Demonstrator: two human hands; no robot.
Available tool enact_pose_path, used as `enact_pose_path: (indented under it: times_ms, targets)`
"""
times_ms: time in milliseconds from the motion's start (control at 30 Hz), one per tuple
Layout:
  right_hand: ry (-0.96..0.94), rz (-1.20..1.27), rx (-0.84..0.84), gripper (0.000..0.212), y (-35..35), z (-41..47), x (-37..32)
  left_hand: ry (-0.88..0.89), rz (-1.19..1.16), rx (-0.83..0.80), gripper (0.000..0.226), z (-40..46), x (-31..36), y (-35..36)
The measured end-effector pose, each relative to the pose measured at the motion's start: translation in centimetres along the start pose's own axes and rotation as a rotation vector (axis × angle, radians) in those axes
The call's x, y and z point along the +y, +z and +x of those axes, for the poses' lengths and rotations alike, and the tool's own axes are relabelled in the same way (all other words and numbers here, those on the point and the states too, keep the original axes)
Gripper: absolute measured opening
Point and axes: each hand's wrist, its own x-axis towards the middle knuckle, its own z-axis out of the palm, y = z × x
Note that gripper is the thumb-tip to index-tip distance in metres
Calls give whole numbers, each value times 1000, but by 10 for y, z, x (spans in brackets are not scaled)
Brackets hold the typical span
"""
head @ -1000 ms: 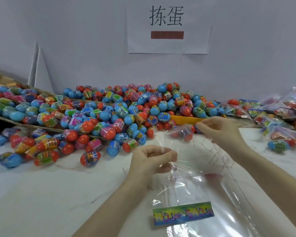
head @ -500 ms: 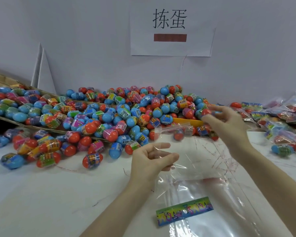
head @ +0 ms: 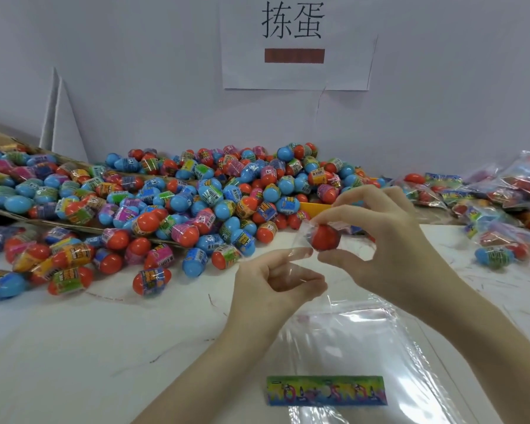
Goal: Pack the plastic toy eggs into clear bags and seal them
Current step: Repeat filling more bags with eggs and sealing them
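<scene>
White table [head: 74, 347] held many loose eggs [head: 178, 209]; filled bags [head: 502, 191] lay right; left hand [head: 276, 286] pinched a bag [head: 300, 255], right hand [head: 389, 240] pinched an egg [head: 325, 237] at its mouth

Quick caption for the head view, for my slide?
Right hand holds a red egg at the mouth of a clear bag pinched by the left hand.

Sign [head: 294, 44]: hanging on the grey wall [head: 135, 71], bearing two black characters.
Cardboard [head: 0, 139]: lying at the left.
Table [head: 74, 347]: showing white, scuffed.
</scene>
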Motion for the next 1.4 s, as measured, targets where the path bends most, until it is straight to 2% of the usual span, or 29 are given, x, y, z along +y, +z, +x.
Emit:
enact_pose_path:
  times_ms: [200, 367, 500, 600, 667, 833, 933, 1000, 1200, 1400]
  targets:
    - [20, -33, -90, 33, -3, -1, 4, 38, 18, -5, 33, -1, 2, 0]
    - [36, 131, -197, 27, -3, 1, 2, 55, 79, -41, 27, -2, 3, 0]
    - [47, 233, -188, 23, -6, 1, -3, 50, 116, -81, 16, -4, 6, 0]
    - [103, 328, -165, 38, -5, 0, -5, 42, 141, -88, 22, -5, 7, 2]
    - [125, 351, -167, 46, -2, 0, -5, 19, 141, -93, 17, -4, 6, 2]
    - [98, 345, -202, 43, 0, 1, -3, -53, 77, -144, 12, -3, 7, 0]
    - [87, 421, -301, 30, -2, 1, 1, -104, 67, -186, 25, -3, 9, 0]
    - [57, 440, -373, 33, -6, 0, 5, -141, 51, -211, 34, -3, 11, -1]
    - [46, 447, -537, 44, -7, -3, 12, -193, 29, -247, 29, -1, 12, -3]
    - [58, 401, -481, 41, 3, -4, 9, -247, 24, -243, 40, 0, 12, -5]
